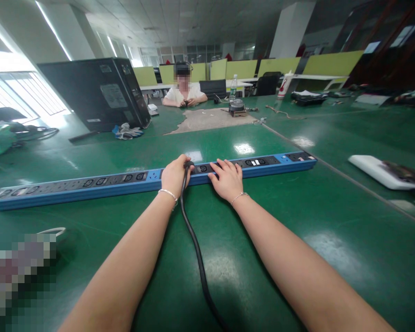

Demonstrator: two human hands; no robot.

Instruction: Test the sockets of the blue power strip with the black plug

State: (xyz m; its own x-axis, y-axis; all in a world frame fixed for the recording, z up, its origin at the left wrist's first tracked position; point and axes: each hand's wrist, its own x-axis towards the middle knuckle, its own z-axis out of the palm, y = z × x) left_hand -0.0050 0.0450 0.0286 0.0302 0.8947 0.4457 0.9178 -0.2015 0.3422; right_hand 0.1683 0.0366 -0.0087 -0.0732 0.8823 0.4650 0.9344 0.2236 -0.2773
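Blue power strip [202, 169] under left hand [172, 179] and right hand [228, 180]
Left pinches a black cable [196, 246] by its plug [189, 164]; right lies spread just beside.

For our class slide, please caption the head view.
Left hand holding a black cable, right hand resting on a blue power strip.

From here I make out a long, slim blue power strip [138, 183], black socket face broken by blue blocks. Round flexible cable [193, 235], solid black. Glossy deep-green tabletop [283, 198]. Crumpled white-and-blue cloth gloves [127, 132]. Flat yellow-green partition panels [334, 63].
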